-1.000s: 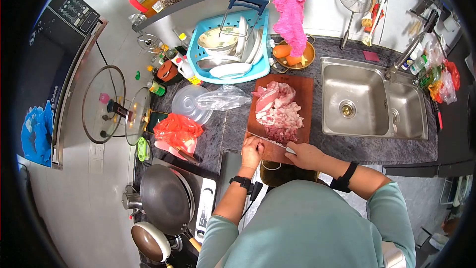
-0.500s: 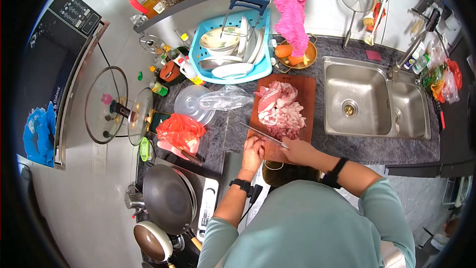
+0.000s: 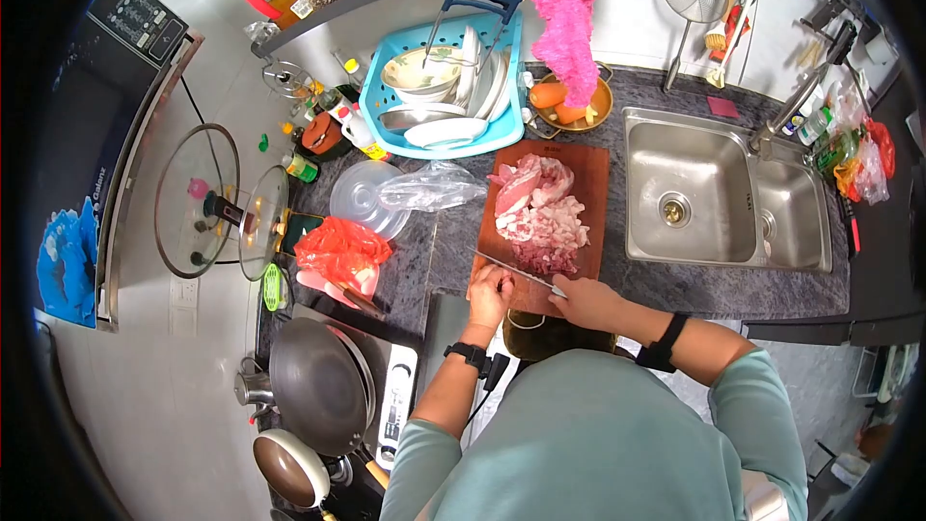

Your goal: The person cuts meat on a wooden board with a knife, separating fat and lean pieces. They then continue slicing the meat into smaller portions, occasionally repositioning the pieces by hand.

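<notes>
My right hand [image 3: 586, 305] grips the handle of a kitchen knife [image 3: 513, 269]. Its blade points left across the near part of the brown cutting board [image 3: 595, 203], between the meat and my body. At the board's near left corner, my left hand [image 3: 490, 295] has its fingers curled close to the blade; whatever they hold, if anything, is hidden. Just beyond the blade lies a pile of chopped meat [image 3: 548, 227], pale and fatty at the back, darker red at the front. Larger pieces of raw meat [image 3: 533, 180] rest at the board's far end.
Right of the board is a double sink [image 3: 690, 188]. A blue dish rack [image 3: 376, 87] and a pan with carrots [image 3: 600, 111] stand behind. To the left are a plastic lid [image 3: 352, 203], a red bag [image 3: 342, 246], another knife [image 3: 362, 301] and a wok [image 3: 318, 386].
The knife and my right hand have moved slightly toward my body, away from the chopped meat. My left fingers look more curled. The whole view has shifted a little.
</notes>
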`<act>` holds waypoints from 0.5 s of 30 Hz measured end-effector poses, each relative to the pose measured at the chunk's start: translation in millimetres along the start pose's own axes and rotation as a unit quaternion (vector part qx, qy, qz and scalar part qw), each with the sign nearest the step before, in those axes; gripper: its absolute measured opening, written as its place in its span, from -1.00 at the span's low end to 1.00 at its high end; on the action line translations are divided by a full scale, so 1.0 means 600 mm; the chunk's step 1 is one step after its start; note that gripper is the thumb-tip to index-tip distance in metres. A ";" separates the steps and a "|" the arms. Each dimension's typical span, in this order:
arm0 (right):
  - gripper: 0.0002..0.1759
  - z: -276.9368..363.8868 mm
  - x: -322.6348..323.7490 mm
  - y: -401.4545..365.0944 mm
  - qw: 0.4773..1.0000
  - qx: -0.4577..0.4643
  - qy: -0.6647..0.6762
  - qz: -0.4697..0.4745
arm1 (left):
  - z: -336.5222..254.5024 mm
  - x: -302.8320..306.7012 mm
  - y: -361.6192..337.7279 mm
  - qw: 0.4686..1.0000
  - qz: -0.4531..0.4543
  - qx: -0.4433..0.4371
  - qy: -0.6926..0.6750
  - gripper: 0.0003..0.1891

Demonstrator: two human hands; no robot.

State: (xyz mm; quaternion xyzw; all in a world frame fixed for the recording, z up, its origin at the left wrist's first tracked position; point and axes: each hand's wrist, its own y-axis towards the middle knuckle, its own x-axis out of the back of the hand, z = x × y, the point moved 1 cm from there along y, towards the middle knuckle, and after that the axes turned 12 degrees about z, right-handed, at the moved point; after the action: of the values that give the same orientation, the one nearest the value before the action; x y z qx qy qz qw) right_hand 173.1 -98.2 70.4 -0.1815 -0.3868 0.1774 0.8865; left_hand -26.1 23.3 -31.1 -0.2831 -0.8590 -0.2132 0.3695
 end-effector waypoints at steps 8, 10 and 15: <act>-0.66 -0.003 -0.048 0.123 0.997 0.061 0.032 -0.046 | -0.014 0.013 -0.007 1.000 0.024 -0.016 0.013 -0.84; -0.66 -0.010 -0.036 0.107 0.997 0.046 0.039 -0.041 | -0.013 0.016 -0.007 1.000 0.000 -0.016 -0.006 -0.85; -0.66 -0.011 0.000 0.021 0.999 0.011 0.012 -0.033 | -0.005 0.015 -0.007 0.999 -0.009 -0.010 -0.041 -0.89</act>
State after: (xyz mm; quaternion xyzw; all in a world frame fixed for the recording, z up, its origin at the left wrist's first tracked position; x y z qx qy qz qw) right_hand 175.9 -88.6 60.1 -0.1610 -0.3796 0.1498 0.8986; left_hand -32.3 21.4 -22.7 -0.2878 -0.8739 -0.2127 0.3290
